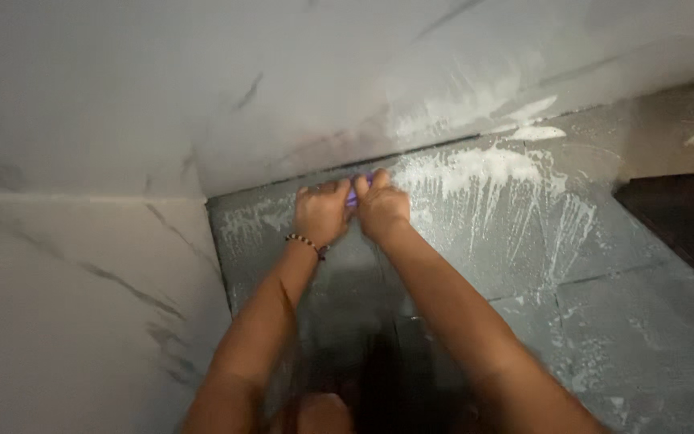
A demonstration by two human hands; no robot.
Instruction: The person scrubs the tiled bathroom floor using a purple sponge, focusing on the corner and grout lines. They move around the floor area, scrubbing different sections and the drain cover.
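both bare forearms enter from the bottom edge and run up to the middle of the view, converging where the hands meet. left hand [322, 212] and right hand [381, 207] sit side by side, knuckles up, pressed together over a small purple object [353, 193]; only a sliver of purple shows between the two hands, so its kind and shape cannot be told. both hands are curled closed around it, fingers bent down toward the surface. a thin beaded bracelet of dark and light beads [308, 243] circles the left wrist.

hands and purple object rest on a dark grey tiled floor [604, 321], close to the seam where it meets the white marble-look wall with grey veining [122, 96]. the object lies just short of that seam, about mid-width of the view.

white soapy foam in streaks [491, 181] covers the floor to the right of the right hand, with runs trailing down toward the camera; thinner patches lie left of the left hand and scattered over the lower right tiles. a second white veined wall panel [66, 321] fills the left side, meeting the floor along a dark joint. a dark, near-black slab or step [684, 225] shows at the right edge, well apart from the hands.
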